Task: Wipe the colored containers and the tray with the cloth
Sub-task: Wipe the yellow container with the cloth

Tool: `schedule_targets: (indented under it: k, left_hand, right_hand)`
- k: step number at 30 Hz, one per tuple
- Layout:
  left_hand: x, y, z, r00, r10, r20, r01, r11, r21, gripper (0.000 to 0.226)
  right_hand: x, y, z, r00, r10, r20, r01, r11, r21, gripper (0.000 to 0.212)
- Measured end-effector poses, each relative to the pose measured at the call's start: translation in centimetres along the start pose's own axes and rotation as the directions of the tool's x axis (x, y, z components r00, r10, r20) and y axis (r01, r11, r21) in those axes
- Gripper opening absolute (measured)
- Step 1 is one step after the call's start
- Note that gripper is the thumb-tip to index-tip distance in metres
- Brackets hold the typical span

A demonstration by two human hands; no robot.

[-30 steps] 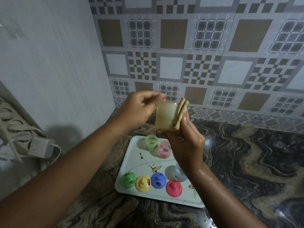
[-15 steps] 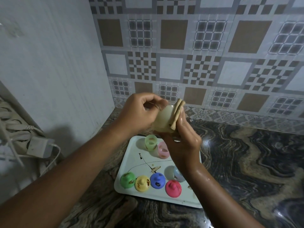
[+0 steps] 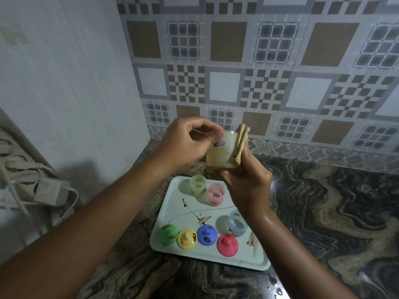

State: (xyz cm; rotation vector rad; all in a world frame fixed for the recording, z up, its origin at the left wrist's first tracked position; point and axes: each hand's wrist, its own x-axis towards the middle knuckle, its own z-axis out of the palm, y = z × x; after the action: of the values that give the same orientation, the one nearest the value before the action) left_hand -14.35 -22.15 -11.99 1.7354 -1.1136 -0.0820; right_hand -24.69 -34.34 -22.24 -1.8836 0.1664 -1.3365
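A pale yellow container [image 3: 221, 155] is held in the air above the white tray [image 3: 172, 197]. My left hand [image 3: 187, 143] pinches its rim with fingers curled. My right hand [image 3: 248, 180] presses a folded tan cloth [image 3: 241, 143] against the container's right side and grips both. On the tray stand a green container [image 3: 198, 184], a pink container [image 3: 216, 194] and a light blue container [image 3: 237, 225]. Along the tray's front lie a green lid [image 3: 168, 234], a yellow lid [image 3: 187, 238], a blue lid [image 3: 206, 234] and a pink lid [image 3: 227, 244]. Brown smears mark the tray and lids.
The tray sits on a dark marbled counter [image 3: 323, 212] in a corner, with a plain wall [image 3: 64, 93] at left and patterned tiles [image 3: 259, 72] behind. A white adapter [image 3: 51, 192] with cables hangs at far left. Water drops lie near the counter's front.
Both hands with the container and cloth have shifted slightly; the container has turned a little in the grip, and the cloth stays against its right side. The tray items have not moved.
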Motion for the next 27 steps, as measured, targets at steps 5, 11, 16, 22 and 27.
schedule_targets:
  k: [5, 11, 16, 22, 27]
  left_hand:
    - [0.7, -1.1, -0.9, 0.977, -0.181, 0.111, 0.203, 0.948, -0.244, 0.022]
    - [1.3, -0.1, -0.4, 0.995, -0.09, 0.04, 0.094, 0.991, -0.101, 0.011]
    - [0.9, 0.8, -0.5, 0.999, -0.044, 0.022, 0.046, 0.995, -0.091, 0.026]
    - [0.9, 0.0, -0.9, 0.993, -0.111, 0.028, 0.113, 0.987, -0.111, 0.012]
    - [0.6, 1.3, -0.3, 0.997, 0.075, 0.004, -0.075, 0.991, 0.106, 0.01]
  right_hand:
    - [0.5, -0.2, -0.6, 0.982, 0.184, 0.028, -0.187, 0.964, 0.191, 0.061]
    - [0.6, -0.6, -0.2, 0.995, -0.095, -0.006, 0.094, 0.99, -0.107, 0.068]
    - [1.1, -0.8, -0.7, 0.994, 0.112, -0.017, -0.109, 0.987, 0.116, 0.058]
    - [1.0, -1.2, -0.8, 0.984, 0.165, 0.062, -0.175, 0.962, 0.209, 0.059]
    - [1.1, -1.7, -0.1, 0.999, 0.042, -0.003, -0.042, 0.994, -0.099, 0.084]
